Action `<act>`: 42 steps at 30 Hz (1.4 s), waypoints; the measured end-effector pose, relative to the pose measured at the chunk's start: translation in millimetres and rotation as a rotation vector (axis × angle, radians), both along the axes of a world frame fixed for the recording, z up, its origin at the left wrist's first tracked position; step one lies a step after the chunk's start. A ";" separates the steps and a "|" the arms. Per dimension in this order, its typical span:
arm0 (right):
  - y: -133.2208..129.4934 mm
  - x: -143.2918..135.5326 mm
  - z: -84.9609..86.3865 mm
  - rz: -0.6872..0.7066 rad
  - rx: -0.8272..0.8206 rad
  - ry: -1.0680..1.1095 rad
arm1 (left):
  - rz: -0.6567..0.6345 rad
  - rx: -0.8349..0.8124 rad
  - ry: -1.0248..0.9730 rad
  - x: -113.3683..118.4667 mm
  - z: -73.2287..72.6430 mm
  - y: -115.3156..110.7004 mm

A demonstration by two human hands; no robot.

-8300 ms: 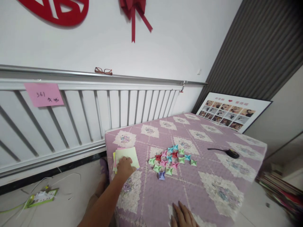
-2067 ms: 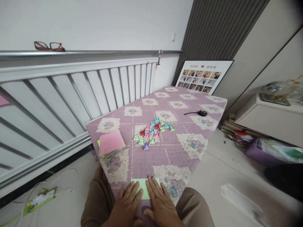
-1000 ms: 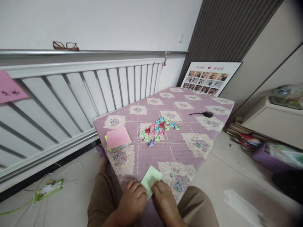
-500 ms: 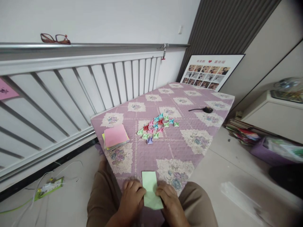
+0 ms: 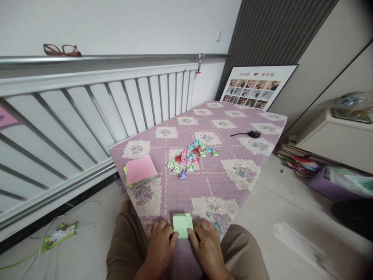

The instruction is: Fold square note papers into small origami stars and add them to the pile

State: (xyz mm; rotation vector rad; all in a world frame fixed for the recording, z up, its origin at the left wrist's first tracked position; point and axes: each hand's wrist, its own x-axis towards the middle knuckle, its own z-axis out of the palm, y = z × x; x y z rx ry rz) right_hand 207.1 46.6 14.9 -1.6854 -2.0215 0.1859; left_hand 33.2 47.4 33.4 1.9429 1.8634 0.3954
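A light green paper [image 5: 183,226], folded over into a near-square with a thin strip of the under layer showing at its far edge, lies at the near edge of the table. My left hand [image 5: 161,243] has its thumb on the paper's lower left corner, its fingers curled beside it. My right hand [image 5: 207,244] holds the lower right corner the same way, thumb on the paper. Farther up the cloth sit several small folded paper pieces [image 5: 190,155] in green, blue, pink, red and purple. A stack of coloured square sheets [image 5: 141,170], pink on top, lies at the left.
The table wears a purple floral cloth [image 5: 201,194]. Toward its right lies a black object with a strap [image 5: 254,134]. A photo board [image 5: 258,87] leans at the far end. A white radiator [image 5: 140,101] borders the left side; a power strip [image 5: 60,235] lies on the floor.
The green paper's near part has been folded away from me, so the long rectangle is now much shorter. Both thumbs have moved to its near corners. The view has shifted slightly.
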 end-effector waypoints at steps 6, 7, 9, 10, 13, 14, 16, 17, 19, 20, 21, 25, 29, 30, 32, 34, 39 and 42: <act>4.2 -1.6 4.9 -0.062 -0.042 -0.041 | 0.007 -0.020 0.065 2.1 4.3 4.8; 4.8 -1.6 5.8 -0.066 -0.044 -0.046 | 0.003 -0.019 0.074 2.1 4.0 5.1; 6.0 -1.8 7.4 -0.075 -0.049 -0.056 | -0.007 -0.013 0.095 2.0 2.9 5.4; 6.4 -2.0 8.0 -0.078 -0.052 -0.061 | -0.010 -0.006 0.104 2.0 2.2 5.4; 7.0 -2.7 9.4 -0.081 -0.060 -0.072 | -0.014 0.010 0.122 1.8 -0.1 4.9; 7.0 -2.9 9.8 -0.082 -0.060 -0.073 | -0.011 0.014 0.124 1.7 -1.0 4.6; 6.8 -3.2 10.7 -0.084 -0.061 -0.078 | -0.009 0.023 0.128 1.5 -3.0 4.1; 6.8 -3.3 11.1 -0.085 -0.062 -0.082 | -0.024 0.034 0.130 1.4 -4.3 4.1; 7.0 -3.0 11.3 -0.088 -0.061 -0.087 | -0.105 0.074 0.135 0.8 -7.6 5.0; 7.2 -2.6 10.9 -0.090 -0.060 -0.088 | -0.169 0.097 0.140 0.4 -9.5 6.0; 7.6 -2.1 10.0 -0.092 -0.061 -0.089 | -0.241 0.114 0.147 -0.1 -11.3 7.4; 8.0 -0.7 0.9 -0.094 -0.043 -0.106 | -0.442 0.093 0.185 -3.2 -14.3 14.2; 2.4 -5.7 -13.8 0.109 -0.005 -0.175 | -0.479 0.042 0.214 -7.9 -11.7 18.5; 0.2 -7.9 -16.9 0.183 -0.031 -0.195 | -0.479 0.028 0.218 -9.2 -11.5 18.9; -3.9 -11.6 -20.6 0.277 -0.121 -0.220 | -0.468 0.005 0.225 -11.7 -12.6 19.4; -6.1 -12.7 -20.3 0.295 -0.210 -0.229 | -0.444 -0.003 0.231 -14.0 -15.1 19.6; 1.5 -0.2 -7.6 0.226 -0.300 -0.245 | -0.387 0.017 0.244 -19.3 -19.6 19.7; 10.7 9.8 -0.4 0.129 -0.299 -0.241 | -0.368 0.027 0.242 -21.4 -19.8 19.6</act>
